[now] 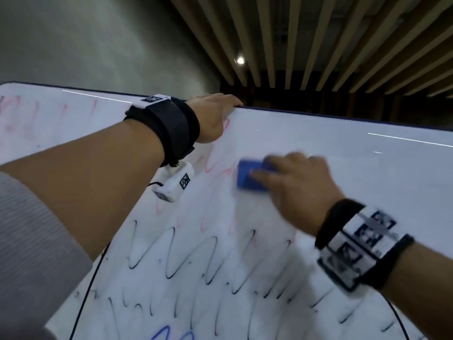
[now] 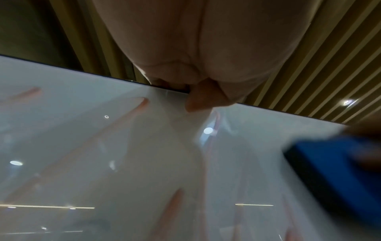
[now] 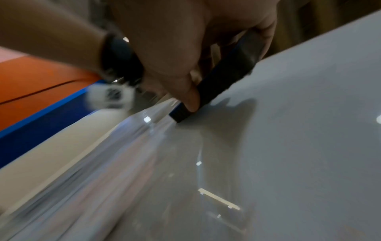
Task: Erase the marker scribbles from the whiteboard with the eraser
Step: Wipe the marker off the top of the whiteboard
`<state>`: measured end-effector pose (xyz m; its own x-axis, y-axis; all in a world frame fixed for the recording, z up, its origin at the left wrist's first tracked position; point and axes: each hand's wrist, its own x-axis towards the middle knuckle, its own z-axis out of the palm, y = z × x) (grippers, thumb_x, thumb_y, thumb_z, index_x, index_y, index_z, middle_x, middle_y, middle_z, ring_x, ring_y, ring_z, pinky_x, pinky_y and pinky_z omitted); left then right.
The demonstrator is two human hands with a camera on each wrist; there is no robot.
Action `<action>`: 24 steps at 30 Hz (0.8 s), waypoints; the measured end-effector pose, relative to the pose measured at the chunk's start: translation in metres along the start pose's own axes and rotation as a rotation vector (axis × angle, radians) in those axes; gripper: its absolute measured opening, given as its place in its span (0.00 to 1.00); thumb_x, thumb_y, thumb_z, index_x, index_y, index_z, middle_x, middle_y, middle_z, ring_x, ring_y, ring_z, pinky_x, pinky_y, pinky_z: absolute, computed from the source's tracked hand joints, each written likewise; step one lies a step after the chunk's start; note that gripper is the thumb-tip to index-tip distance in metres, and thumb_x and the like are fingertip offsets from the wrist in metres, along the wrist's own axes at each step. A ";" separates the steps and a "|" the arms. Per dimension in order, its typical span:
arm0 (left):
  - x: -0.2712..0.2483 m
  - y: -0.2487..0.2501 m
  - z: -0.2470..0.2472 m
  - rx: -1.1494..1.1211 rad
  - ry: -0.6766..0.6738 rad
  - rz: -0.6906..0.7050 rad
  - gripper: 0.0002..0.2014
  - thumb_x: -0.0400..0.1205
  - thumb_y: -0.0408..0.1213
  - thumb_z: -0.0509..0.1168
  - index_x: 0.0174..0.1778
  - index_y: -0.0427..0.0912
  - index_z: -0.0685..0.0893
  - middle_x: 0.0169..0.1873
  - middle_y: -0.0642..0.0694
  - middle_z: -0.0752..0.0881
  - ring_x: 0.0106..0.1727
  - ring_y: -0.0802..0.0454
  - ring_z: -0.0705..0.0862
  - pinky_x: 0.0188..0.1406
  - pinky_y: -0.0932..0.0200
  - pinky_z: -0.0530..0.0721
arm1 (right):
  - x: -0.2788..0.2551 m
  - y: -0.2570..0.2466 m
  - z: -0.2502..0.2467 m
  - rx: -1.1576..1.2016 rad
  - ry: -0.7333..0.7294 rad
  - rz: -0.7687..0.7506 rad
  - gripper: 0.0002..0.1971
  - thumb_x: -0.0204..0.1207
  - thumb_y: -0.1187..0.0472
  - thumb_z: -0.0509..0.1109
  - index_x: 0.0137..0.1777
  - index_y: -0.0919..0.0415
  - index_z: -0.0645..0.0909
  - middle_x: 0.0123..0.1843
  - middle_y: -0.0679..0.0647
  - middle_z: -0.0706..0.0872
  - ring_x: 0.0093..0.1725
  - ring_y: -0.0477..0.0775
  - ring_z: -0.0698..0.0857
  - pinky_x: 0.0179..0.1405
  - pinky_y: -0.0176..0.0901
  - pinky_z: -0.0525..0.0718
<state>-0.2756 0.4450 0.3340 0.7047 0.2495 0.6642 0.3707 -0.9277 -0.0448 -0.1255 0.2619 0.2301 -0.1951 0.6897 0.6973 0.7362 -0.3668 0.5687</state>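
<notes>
The whiteboard [image 1: 343, 153] fills the lower head view, its right part wiped white. My right hand [image 1: 296, 187] grips a blue eraser [image 1: 250, 177] and presses it flat on the board; both are motion-blurred. In the right wrist view the eraser [image 3: 222, 78] shows as a dark block under my fingers. The eraser [image 2: 338, 171] also enters the left wrist view at right. Faint red scribbles [image 1: 215, 163] lie left of the eraser, black zigzags [image 1: 171, 253] below it, blue marks [image 1: 161, 333] at the bottom. My left hand [image 1: 215, 111] grips the board's top edge, fingers curled over it.
A wall [image 1: 98, 40] and a slatted ceiling [image 1: 318, 40] with a lamp [image 1: 240, 60] rise behind the board. A black cable [image 1: 85, 290] hangs from my left wrist across the board. Smeared red traces [image 1: 22, 114] remain at the far left.
</notes>
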 end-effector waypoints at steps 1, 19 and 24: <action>-0.001 0.001 -0.002 -0.007 -0.007 -0.001 0.28 0.86 0.33 0.57 0.85 0.49 0.69 0.79 0.43 0.75 0.80 0.40 0.72 0.80 0.45 0.70 | 0.013 0.015 -0.011 -0.025 0.060 0.130 0.24 0.68 0.59 0.73 0.65 0.43 0.79 0.60 0.55 0.82 0.49 0.66 0.79 0.40 0.54 0.67; -0.014 -0.058 -0.018 0.002 -0.070 0.038 0.35 0.82 0.28 0.58 0.85 0.57 0.67 0.78 0.49 0.76 0.79 0.42 0.75 0.78 0.41 0.76 | 0.000 -0.067 0.016 -0.095 -0.056 -0.097 0.28 0.66 0.60 0.76 0.67 0.47 0.77 0.66 0.57 0.79 0.49 0.65 0.79 0.44 0.56 0.73; -0.013 -0.065 -0.016 0.021 -0.037 0.095 0.33 0.83 0.29 0.58 0.85 0.56 0.68 0.76 0.48 0.77 0.79 0.41 0.75 0.79 0.41 0.74 | 0.031 -0.039 -0.007 -0.089 -0.013 0.164 0.25 0.69 0.59 0.76 0.68 0.48 0.79 0.66 0.58 0.81 0.52 0.69 0.81 0.46 0.60 0.76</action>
<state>-0.3190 0.4977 0.3406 0.7592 0.1712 0.6280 0.3136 -0.9416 -0.1225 -0.1651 0.2930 0.2328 -0.0679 0.6238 0.7786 0.6972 -0.5286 0.4843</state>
